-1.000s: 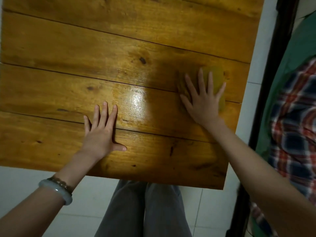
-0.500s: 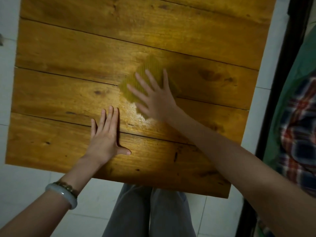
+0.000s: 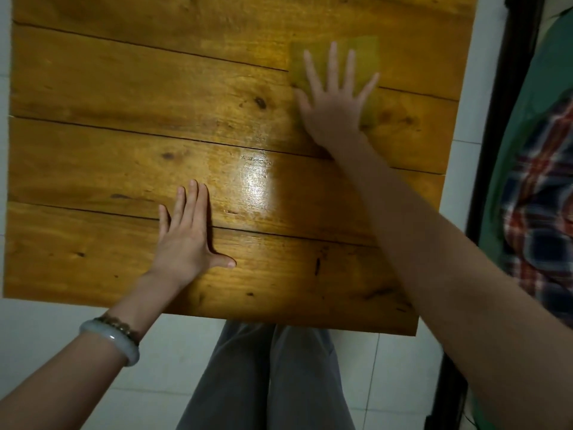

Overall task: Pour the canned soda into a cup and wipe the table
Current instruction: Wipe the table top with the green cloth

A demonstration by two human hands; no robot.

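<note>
While the left hand (image 3: 186, 243) lay flat, fingers together and gripping nothing, the right hand (image 3: 333, 100), fingers splayed, pressed the yellow cloth (image 3: 370, 54) beneath them. Cloth had swung from table (image 3: 93, 88) centre toward the far right; wiping underway, judged.

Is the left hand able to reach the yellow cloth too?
Probably yes. The left hand lies flat on the wooden plank table, and only bare wood separates it from the yellow cloth under the right hand.
</note>
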